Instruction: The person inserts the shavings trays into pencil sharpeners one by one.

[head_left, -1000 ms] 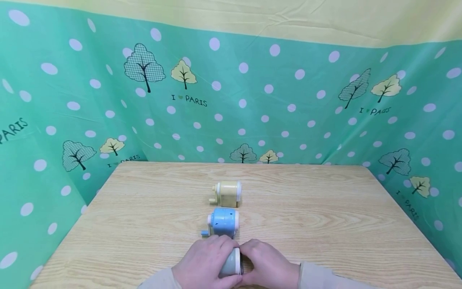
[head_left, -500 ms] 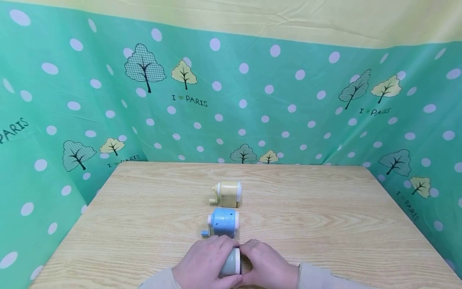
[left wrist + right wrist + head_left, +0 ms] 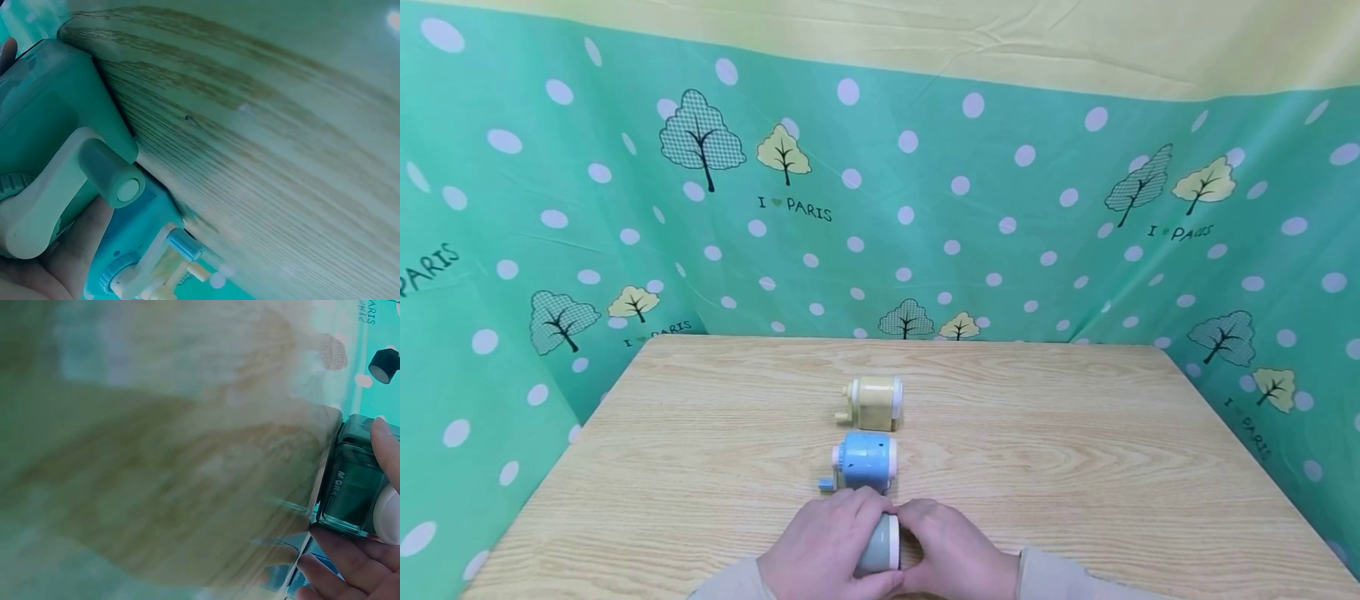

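A grey-green hand-crank pencil sharpener (image 3: pixel 877 552) with a white front rim sits at the near middle of the table. My left hand (image 3: pixel 823 546) grips its body from the left, covering the crank side in the head view. My right hand (image 3: pixel 961 552) holds its front end, thumb and fingers on opposite sides. In the right wrist view, a see-through shavings drawer (image 3: pixel 353 490) with raised lettering shows beside a white round part (image 3: pixel 389 515). The left wrist view shows the sharpener's crank arm (image 3: pixel 47 194) and its knob (image 3: pixel 112 172), with no fingers on the knob.
A blue pencil sharpener (image 3: pixel 867 458) stands just beyond my hands, its crank to the left. Farther back is a cream-yellow pencil sharpener (image 3: pixel 876 403) facing the same way. The wooden table (image 3: pixel 1075 433) meets a green dotted curtain (image 3: pixel 925 192) at the back and sides.
The dark strip beyond the sharpener's white front rim has narrowed and gone from sight. My right hand has shifted slightly left; the left hand's grip looks the same.
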The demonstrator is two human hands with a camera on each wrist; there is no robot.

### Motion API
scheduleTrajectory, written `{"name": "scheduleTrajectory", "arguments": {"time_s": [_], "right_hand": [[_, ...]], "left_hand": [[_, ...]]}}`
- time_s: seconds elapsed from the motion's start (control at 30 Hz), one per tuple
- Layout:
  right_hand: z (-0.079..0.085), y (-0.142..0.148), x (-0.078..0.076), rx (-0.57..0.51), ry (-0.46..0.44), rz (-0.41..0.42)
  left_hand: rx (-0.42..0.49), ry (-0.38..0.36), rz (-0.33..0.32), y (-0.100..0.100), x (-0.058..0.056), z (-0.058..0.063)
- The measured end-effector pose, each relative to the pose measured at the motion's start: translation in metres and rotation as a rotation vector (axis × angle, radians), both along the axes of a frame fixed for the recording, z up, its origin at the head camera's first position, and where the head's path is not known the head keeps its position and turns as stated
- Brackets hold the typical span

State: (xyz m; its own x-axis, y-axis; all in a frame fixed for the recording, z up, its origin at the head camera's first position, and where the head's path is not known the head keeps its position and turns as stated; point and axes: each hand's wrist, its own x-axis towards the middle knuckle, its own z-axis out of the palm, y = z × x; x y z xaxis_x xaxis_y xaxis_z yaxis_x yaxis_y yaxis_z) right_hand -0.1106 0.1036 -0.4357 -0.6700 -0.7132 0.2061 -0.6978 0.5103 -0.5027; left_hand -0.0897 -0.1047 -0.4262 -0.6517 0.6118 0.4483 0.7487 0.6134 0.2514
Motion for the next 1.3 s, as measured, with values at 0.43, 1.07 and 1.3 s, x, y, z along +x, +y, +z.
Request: {"name": "scheduleTrajectory", "arguments": {"time_s": [0.43,1.07,1.3], "right_hand": [[0.0005,-0.0013,-0.0003,-0.003,-0.062,-0.029],[-0.0012,-0.0059,0.0002,-0.019,-0.113,-0.027],[-0.0027,-0.0072,0.0006,-0.013,-0.087,-0.028]], "left_hand": [[-0.021,-0.038,-0.004,0.0020,-0.0023,0.0018],[-0.022,0.018,-0.004,0.0025,-0.0017,0.0000],[-0.033,-0.004,-0.002,0.0018,-0.0013,0.0016]]}}
